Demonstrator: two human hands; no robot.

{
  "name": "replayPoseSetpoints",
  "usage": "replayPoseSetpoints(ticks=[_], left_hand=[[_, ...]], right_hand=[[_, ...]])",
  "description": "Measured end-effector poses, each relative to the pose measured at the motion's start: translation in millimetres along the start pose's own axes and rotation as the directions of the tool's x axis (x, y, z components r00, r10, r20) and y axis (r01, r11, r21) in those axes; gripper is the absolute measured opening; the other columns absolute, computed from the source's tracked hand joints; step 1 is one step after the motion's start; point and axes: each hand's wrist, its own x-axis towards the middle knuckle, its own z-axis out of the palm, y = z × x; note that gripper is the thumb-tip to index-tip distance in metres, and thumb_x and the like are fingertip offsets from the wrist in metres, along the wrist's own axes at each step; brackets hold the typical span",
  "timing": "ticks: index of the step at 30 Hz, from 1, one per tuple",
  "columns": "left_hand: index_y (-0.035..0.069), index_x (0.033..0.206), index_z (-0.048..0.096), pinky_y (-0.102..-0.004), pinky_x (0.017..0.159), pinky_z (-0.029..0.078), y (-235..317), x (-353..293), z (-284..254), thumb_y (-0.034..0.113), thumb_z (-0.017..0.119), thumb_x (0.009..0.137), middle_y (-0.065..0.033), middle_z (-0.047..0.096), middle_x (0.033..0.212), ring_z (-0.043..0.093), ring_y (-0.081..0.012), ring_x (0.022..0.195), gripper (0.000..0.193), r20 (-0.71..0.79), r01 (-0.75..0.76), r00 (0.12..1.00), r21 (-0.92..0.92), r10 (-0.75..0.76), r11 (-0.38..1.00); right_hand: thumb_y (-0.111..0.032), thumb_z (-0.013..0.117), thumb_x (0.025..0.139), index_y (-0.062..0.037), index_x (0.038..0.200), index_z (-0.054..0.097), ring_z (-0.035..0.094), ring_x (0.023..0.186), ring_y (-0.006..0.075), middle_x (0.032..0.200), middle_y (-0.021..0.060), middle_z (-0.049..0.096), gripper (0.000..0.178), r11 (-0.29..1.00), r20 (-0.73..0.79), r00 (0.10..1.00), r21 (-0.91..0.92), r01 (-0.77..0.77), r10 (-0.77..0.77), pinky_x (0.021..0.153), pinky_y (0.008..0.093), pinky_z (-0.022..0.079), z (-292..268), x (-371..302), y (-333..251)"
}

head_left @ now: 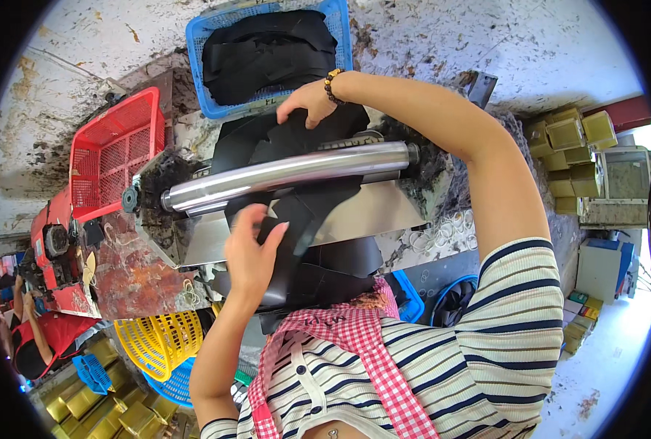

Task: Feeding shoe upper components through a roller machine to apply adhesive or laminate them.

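Observation:
A shiny metal roller [289, 175] lies across the machine in front of me. Thin black sheet pieces [300, 212] pass by it, showing on both its near and far sides; whether leather or rubber I cannot tell. On the near side my left hand [251, 252] is at the sheet's left edge, thumb and fingers apart, slightly blurred, nothing visibly gripped. My right arm reaches over the roller's right end. Beyond the roller my right hand [309, 102] hangs over the far black pieces [267, 139], thumb and fingers spread. Below the metal plate [373, 212], more black pieces [333, 282] lie by my apron.
A blue basket [197, 66] full of black pieces stands beyond the roller. To the left are an empty red basket [117, 150] and a yellow basket [157, 340]. Pale rings [442, 233] lie right of the plate. A person in red [58, 333] is at far left.

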Motion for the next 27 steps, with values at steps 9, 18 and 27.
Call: replayPoseSetpoints(ticks=[9,18,27], left_hand=[[0.019,0.119,0.051,-0.0516,0.095,0.027,-10.5,-46.4,-27.0,0.037,0.070,0.066,-0.0124,0.035,0.132,0.034,-0.0346,0.119,0.058,0.436,-0.487,0.861,0.560,0.261,0.670],[0.014,0.111,0.051,-0.0440,0.089,0.035,-46.7,-77.2,-36.6,0.032,0.069,0.069,-0.0085,0.044,0.126,0.040,-0.0313,0.116,0.049,0.509,-0.570,0.775,0.307,0.374,0.762],[0.011,0.120,0.046,-0.0376,0.075,0.038,-55.1,-78.7,-40.6,0.035,0.071,0.066,-0.0085,0.055,0.098,0.052,-0.0262,0.087,0.065,0.454,-0.461,0.841,0.314,0.295,0.830]], right_hand=[[-0.045,0.077,0.059,-0.0023,0.121,0.043,0.042,0.116,0.0286,0.121,0.0169,0.048,0.082,0.985,-0.006,0.988,0.082,-0.151,0.152,0.096,0.0342,0.034,-9.7,-1.7,6.9],[-0.021,0.081,0.046,0.0026,0.110,0.049,0.055,0.098,0.0267,0.102,0.0167,0.057,0.075,0.998,-0.098,0.994,0.033,-0.046,0.049,0.085,0.0342,0.043,-57.8,-25.2,-6.3],[-0.024,0.076,0.045,-0.0029,0.108,0.051,0.056,0.099,0.0308,0.101,0.0183,0.058,0.071,0.934,-0.012,0.956,-0.208,-0.289,0.293,0.081,0.0368,0.046,-54.6,-2.4,-29.2]])
